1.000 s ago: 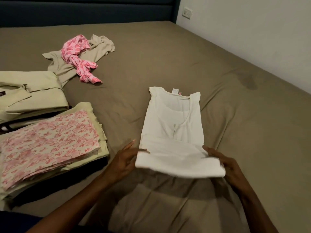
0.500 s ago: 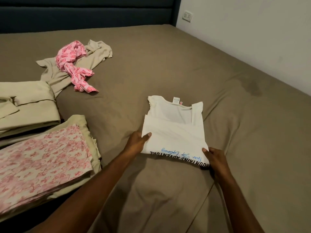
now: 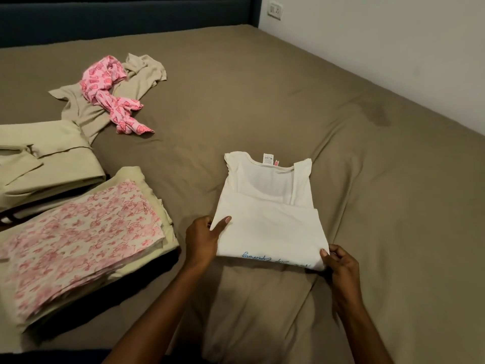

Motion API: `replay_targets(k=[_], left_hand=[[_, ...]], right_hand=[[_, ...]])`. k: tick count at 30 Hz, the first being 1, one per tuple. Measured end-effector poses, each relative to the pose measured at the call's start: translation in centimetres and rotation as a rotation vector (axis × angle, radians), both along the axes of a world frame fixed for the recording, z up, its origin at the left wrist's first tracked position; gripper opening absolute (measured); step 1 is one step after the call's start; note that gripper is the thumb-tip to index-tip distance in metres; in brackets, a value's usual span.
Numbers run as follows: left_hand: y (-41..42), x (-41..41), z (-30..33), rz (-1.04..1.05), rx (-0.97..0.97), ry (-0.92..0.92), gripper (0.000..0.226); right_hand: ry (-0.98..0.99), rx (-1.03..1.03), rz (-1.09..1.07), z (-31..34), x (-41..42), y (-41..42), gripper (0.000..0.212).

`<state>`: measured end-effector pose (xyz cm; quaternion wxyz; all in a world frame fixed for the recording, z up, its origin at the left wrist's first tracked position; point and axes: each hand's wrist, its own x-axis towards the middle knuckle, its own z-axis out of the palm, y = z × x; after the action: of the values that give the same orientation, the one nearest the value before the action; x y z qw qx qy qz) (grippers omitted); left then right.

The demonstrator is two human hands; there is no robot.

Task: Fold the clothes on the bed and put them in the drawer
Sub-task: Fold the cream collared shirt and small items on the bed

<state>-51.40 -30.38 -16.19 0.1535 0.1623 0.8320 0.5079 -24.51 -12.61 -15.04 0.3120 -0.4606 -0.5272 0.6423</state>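
A white sleeveless top (image 3: 267, 222) lies on the brown bed (image 3: 380, 206), its lower part folded up over the chest, blue script showing along the near fold. My left hand (image 3: 203, 239) grips the folded top's left edge, thumb on top. My right hand (image 3: 341, 266) pinches its near right corner. At the far left an unfolded beige garment (image 3: 105, 106) lies crumpled with a pink patterned cloth (image 3: 110, 93) across it. No drawer is in view.
Two stacks of folded clothes sit at the left: one topped by a pink floral piece (image 3: 78, 237), and a pale green folded stack (image 3: 44, 164) behind it. A dark headboard (image 3: 126, 17) runs along the back and a white wall (image 3: 393, 48) borders the right.
The top's lower half went from raised in both hands to folded up over the chest. The fold has since flattened and black lettering at the near fold has slipped out of sight.
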Motion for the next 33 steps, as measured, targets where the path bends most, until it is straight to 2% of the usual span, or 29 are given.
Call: replay_targets(k=[5, 9, 12, 14, 19, 22, 24, 26, 27, 29, 30, 33], left_hand=[[-3.7, 2.5, 1.6, -0.009, -0.058, 0.05, 0.062], [-5.3, 3.6, -0.4, -0.021, -0.119, 0.026, 0.058], [-5.2, 3.8, -0.1, -0.018, -0.132, 0.024, 0.057], [-5.3, 3.9, 1.2, 0.004, -0.134, 0.008, 0.056], [-7.1, 5.0, 0.4, 0.021, -0.203, 0.062, 0.048], [-7.7, 5.7, -0.7, 0.017, -0.304, 0.118, 0.047], [-7.5, 6.3, -0.3, 0.004, -0.434, 0.187, 0.045], [-7.0, 7.0, 0.1, -0.007, -0.549, 0.362, 0.037], [-6.8, 7.3, 0.2, -0.016, -0.531, 0.484, 0.034], [-5.6, 7.6, -0.1, -0.036, -0.428, 0.74, 0.041], [-4.7, 7.3, -0.1, -0.092, -0.399, 0.787, 0.051], [-2.8, 6.2, -0.6, -0.297, -0.416, 0.729, 0.076]], right_hand=[[-0.027, -0.014, -0.017, -0.3, 2.6, -3.9, 0.011], [-0.056, 0.01, -0.023, 0.1, 2.8, -5.5, 0.016], [-0.084, 0.054, -0.014, 0.8, 2.4, -5.9, 0.009], [-0.127, 0.11, 0.011, 1.5, 2.5, -6.5, 0.018], [-0.047, 0.067, 0.014, 0.9, 4.3, -7.8, 0.045], [-0.134, 0.13, 0.009, -0.3, 5.0, -8.6, 0.055], [-0.33, 0.295, 0.022, 0.0, 4.8, -9.0, 0.052], [-0.657, 0.591, 0.038, 0.8, 4.0, -9.2, 0.053], [-0.74, 0.754, 0.046, 1.1, 3.4, -9.2, 0.054], [-0.771, 0.983, 0.089, 1.5, 1.2, -8.6, 0.058], [-0.785, 1.044, 0.111, 1.5, -0.2, -8.1, 0.06], [-0.834, 1.092, 0.27, -0.1, -3.6, -7.7, 0.067]])
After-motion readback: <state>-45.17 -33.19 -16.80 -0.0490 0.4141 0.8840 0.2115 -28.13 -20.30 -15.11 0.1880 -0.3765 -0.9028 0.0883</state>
